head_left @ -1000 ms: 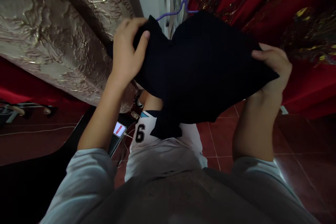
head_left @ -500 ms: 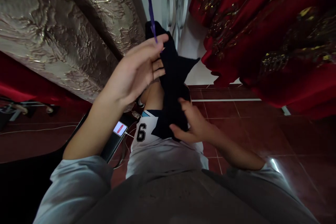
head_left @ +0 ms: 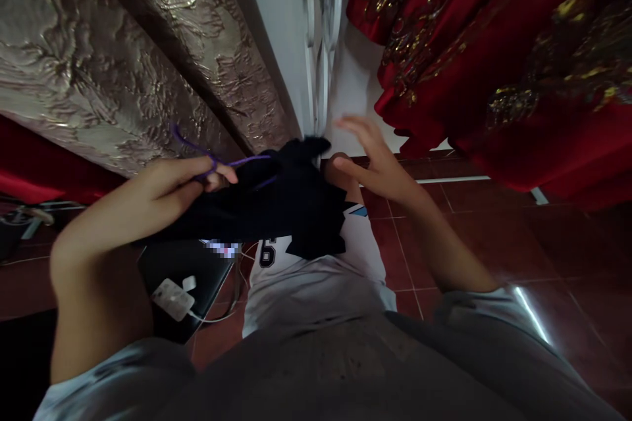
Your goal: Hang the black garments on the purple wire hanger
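Note:
A black piece of cloth [head_left: 296, 204] lies crumpled over my lap and stretches left beneath my left hand [head_left: 185, 187]. That hand has its fingers curled around a thin purple cord [head_left: 247, 160]. The cord loops up at the hand's far side and runs right onto the cloth; whether it is fastened there I cannot make out. My right hand [head_left: 372, 158] is raised to the right of the cloth, apart from it, thumb and fingers spread and slightly blurred, with nothing in them.
At my left a black bench [head_left: 172, 263] bears a white charger [head_left: 174, 299] with a cable, plus a phone partly hidden by cloth. A beige embossed curtain [head_left: 148, 46] hangs ahead left, a red curtain [head_left: 474, 79] right, a white lattice [head_left: 323, 33] between. The floor [head_left: 474, 237] is tiled dark red.
My left hand has swung left and down, taking the purple cord along. The cloth now spreads leftward instead of forward. My right hand has come off the cloth and risen away.

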Motion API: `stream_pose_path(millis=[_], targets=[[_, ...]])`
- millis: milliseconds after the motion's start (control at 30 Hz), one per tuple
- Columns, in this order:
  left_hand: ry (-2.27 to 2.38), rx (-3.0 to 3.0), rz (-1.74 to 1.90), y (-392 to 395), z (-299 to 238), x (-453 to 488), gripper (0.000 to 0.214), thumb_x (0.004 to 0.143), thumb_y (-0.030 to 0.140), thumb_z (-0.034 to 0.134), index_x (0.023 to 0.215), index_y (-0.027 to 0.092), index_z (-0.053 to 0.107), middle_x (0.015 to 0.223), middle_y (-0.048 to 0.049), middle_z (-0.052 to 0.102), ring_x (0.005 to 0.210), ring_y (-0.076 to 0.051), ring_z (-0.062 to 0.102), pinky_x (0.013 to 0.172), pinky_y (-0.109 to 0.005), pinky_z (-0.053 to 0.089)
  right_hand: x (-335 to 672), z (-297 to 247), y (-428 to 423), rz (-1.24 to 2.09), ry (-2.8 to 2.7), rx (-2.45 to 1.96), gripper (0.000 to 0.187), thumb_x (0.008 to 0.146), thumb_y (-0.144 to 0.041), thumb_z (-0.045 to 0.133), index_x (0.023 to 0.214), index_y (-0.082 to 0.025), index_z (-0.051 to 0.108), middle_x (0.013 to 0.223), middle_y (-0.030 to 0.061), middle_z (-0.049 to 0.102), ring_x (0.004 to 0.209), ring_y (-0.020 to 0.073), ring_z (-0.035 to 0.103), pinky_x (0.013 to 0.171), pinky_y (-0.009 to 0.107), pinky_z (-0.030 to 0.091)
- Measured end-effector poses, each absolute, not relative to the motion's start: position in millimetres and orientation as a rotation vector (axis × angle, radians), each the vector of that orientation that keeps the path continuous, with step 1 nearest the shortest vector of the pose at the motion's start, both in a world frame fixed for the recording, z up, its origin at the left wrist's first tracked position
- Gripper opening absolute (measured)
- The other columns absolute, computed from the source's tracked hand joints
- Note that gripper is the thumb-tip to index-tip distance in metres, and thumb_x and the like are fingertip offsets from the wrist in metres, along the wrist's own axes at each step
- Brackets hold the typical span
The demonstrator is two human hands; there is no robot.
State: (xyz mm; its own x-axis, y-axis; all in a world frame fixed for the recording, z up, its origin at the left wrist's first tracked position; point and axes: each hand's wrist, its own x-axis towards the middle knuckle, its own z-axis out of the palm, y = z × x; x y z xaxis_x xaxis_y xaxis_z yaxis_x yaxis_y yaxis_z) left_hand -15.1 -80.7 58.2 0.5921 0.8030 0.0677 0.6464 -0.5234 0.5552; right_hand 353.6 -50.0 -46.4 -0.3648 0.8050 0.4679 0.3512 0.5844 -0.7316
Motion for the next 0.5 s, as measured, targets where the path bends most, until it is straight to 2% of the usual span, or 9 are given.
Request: stream_pose_path(millis=[67,133,233,333,400,500], targets=[[1.187,2.284,0.529,-75,61,-28,0.027,0.088,0.033,0.059,0.097,0.018,0.08,0.088,-0.0054,0.077,0.076,-0.019,0.071,0.072,-0.032,0.057,350,-48,-41,0.91,-2.015,-0.827,0.035,0.098,-0.049,0.06,0.123,-0.025,0.065,0.125,0.0075,0.067,0.119,0.0229,0.062,0.103,0.041,0.05],[1.227,2.188,0.591,-67,61,-34,0.029,0.084,0.038,0.063,0.092,0.015,0.081,0.081,-0.0058,0.076,0.071,-0.018,0.069,0.069,-0.032,0.056,345,-47,-37,0.991,-1.877,-0.791,0.028,0.097,-0.048,0.063,0.111,-0.023,0.067,0.107,0.004,0.069,0.1,0.0171,0.066,0.09,0.032,0.053],[1.223,2.129,0.695,-55,59,-32,0.029,0.083,0.036,0.067,0.094,0.012,0.08,0.081,-0.0043,0.076,0.074,-0.016,0.068,0.077,-0.035,0.056,340,-40,-36,0.994,-1.688,-0.819,0.028,0.094,-0.049,0.067,0.1,-0.022,0.065,0.085,-0.0009,0.064,0.076,0.0106,0.059,0.068,0.023,0.048],[1.229,2.144,0.953,-39,51,-23,0.029,0.083,0.034,0.072,0.099,0.01,0.078,0.082,-0.0019,0.073,0.075,-0.01,0.063,0.086,-0.038,0.055,345,-26,-32,1.226,-1.73,-0.897,0.038,0.096,-0.052,0.064,0.079,-0.017,0.064,0.064,-0.0036,0.053,0.056,0.0063,0.046,0.053,0.02,0.037],[1.232,2.156,1.18,-28,43,-14,0.042,0.08,0.04,0.08,0.108,0.009,0.074,0.091,-0.0033,0.073,0.081,-0.01,0.063,0.089,-0.039,0.056,351,-14,-22,1.268,-1.595,-0.972,0.045,0.095,-0.053,0.065,0.07,-0.016,0.06,0.058,-0.0041,0.05,0.051,0.0052,0.042,0.048,0.02,0.033],[1.167,2.197,1.537,-17,30,1,0.066,0.08,0.056,0.082,0.123,0.01,0.066,0.111,-0.0087,0.07,0.099,-0.017,0.065,0.097,-0.045,0.055,365,11,6,1.055,-1.249,-1.03,0.043,0.099,-0.043,0.063,0.065,-0.017,0.058,0.056,-0.0027,0.053,0.049,0.0052,0.045,0.049,0.021,0.036]])
